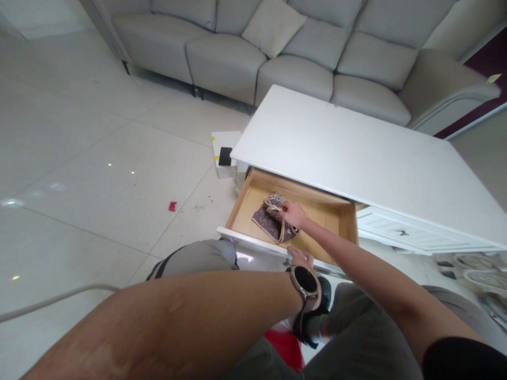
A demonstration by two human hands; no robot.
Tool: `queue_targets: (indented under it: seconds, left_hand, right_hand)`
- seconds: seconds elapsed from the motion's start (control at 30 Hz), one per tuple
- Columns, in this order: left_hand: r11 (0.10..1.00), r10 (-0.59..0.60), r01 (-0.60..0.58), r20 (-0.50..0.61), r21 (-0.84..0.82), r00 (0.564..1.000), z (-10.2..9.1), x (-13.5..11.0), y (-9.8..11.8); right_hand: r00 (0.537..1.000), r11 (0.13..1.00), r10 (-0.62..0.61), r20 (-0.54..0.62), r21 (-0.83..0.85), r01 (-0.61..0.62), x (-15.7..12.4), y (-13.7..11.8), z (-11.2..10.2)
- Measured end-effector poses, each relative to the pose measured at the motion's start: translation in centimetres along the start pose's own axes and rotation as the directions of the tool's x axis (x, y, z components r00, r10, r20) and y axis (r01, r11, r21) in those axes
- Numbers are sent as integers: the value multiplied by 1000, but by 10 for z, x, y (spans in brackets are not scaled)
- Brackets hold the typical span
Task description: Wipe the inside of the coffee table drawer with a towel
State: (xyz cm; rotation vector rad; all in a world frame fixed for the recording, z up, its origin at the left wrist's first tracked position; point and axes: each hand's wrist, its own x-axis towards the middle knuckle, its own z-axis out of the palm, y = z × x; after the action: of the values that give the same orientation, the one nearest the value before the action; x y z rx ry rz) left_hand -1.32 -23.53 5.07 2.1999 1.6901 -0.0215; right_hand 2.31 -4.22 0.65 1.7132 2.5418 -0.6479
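A wooden drawer (pixel 242 215) with a white front is pulled out from a white coffee table. Inside it, toward the left, lies a folded brown cloth (pixel 266 224) with a pale patterned border. My right hand (pixel 295 214) reaches into the drawer, its thumb and fingers pinched on the upper part of the cloth. At the top edge of the drawer front, beside its knob, my left hand (pixel 300 257) has its fingers curled over the edge. A round black-faced watch (pixel 306 279) sits on my left wrist. The cloth's far right side is partly hidden behind my right hand.
The white coffee table (pixel 336 148) extends right, with a closed drawer (pixel 400 230). Behind it stands a grey sofa (pixel 225 58) with a cushion (pixel 273 26). A white box (pixel 225 171) carrying a black item (pixel 225 156) and a red scrap (pixel 172 206) are on the tiled floor.
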Motion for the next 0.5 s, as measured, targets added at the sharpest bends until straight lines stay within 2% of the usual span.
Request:
queue_targets:
  seconds: [0.07, 0.1, 0.17, 0.33, 0.4, 0.5]
  left_hand:
    - [959, 95, -138, 181, 246, 979, -10, -1, -1]
    - [927, 119, -198, 252, 318, 960, -15, -2, -2]
    - [906, 140, -246, 303, 345, 943, -24, -3, -4]
    - [916, 161, -249, 280, 314, 946, -31, -4, -5]
    - [931, 150, -222, 251, 291, 956, -29, -4, -4]
    - [964, 141, -178, 190, 197, 972, -23, -5, -5]
  right_hand:
    - [999, 993, -33, 39, 114, 28, 2, 5, 5]
    - [996, 984, -58, 68, 174, 45, 2, 7, 8]
    - [988, 957, -96, 120, 282, 59, 2, 11, 14]
    - [986, 929, -89, 140, 369, 31, -3, 13, 19]
    - [995, 938, -65, 70, 345, 37, -5, 13, 18]
    - [991, 954, 41, -128, 298, -1, -8, 9, 16]
